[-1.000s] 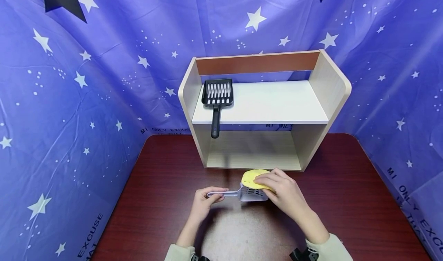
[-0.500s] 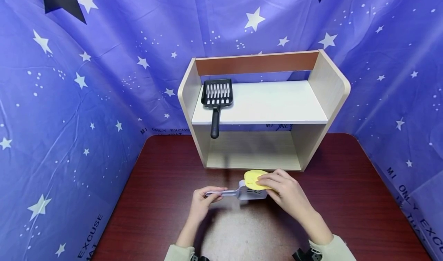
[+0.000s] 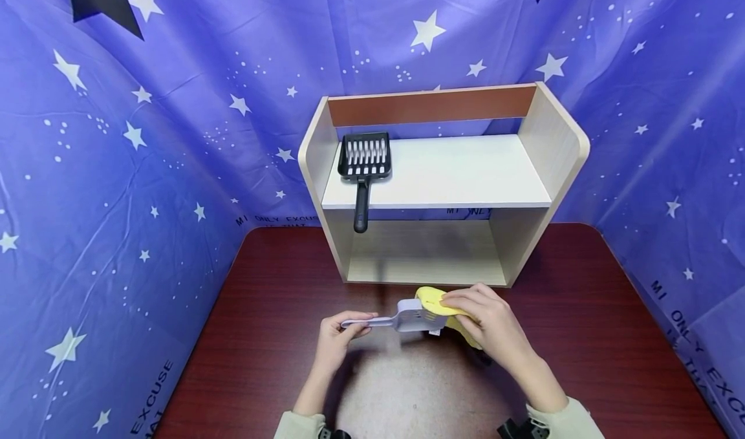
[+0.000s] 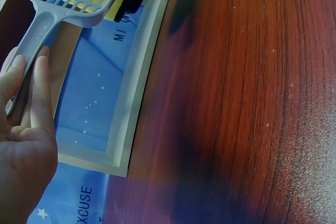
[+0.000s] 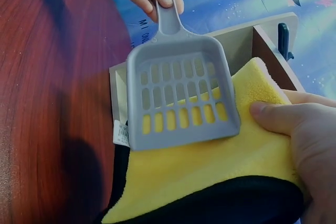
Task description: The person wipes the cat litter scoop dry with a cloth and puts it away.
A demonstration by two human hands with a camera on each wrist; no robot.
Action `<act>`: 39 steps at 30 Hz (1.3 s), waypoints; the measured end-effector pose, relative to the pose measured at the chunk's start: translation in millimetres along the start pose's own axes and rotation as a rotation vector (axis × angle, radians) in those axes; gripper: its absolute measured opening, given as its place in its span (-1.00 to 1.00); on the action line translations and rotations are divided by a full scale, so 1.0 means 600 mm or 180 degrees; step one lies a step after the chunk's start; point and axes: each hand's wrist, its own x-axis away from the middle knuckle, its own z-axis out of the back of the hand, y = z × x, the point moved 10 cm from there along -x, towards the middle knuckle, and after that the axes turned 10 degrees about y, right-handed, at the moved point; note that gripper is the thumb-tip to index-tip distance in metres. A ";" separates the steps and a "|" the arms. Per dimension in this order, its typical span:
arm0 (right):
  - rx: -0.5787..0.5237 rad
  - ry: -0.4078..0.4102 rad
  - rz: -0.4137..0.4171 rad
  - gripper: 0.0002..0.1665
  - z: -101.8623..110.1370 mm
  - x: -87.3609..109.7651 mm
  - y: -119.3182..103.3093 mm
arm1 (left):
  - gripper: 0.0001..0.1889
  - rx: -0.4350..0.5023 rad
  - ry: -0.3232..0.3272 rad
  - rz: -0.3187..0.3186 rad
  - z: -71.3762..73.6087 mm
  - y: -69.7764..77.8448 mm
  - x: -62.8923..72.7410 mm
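Observation:
My left hand (image 3: 336, 343) grips the handle of a grey slotted litter scoop (image 3: 410, 322), held above the table with its head pointing right. In the right wrist view the scoop's pan faces the camera, its front lip (image 5: 184, 141) over the cloth. My right hand (image 3: 491, 322) pinches a yellow cleaning cloth (image 5: 173, 174) with dark trim and a white tag (image 5: 121, 132). The cloth lies against the back of the scoop; yellow shows through the lower slots. Part of it hangs below the right hand in the head view.
Behind the hands stands a two-tier wooden shelf unit (image 3: 465, 171). A black slotted scoop (image 3: 362, 203) lies on its upper left, handle jutting over the front edge. The dark red table (image 3: 262, 361) runs beneath, with a blue star-patterned curtain (image 3: 192, 135) around it.
The cloth and right hand have shifted slightly right, and a lower part of the cloth now hangs into view. The scoop has moved a little left and up, showing more of its pan.

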 end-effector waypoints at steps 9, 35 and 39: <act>-0.0098 0.0020 -0.0350 -0.55 0.009 0.008 0.019 | -0.77 0.0051 0.0031 -0.0089 0.004 0.010 0.000; -0.0734 0.0135 -0.1560 -0.71 0.013 0.013 0.079 | -0.80 0.0025 -0.0433 -0.0217 -0.026 0.027 0.003; -0.0879 -0.0175 -0.1551 -0.75 -0.003 0.004 0.074 | -0.80 -0.0076 -0.0509 -0.0194 -0.035 0.026 0.004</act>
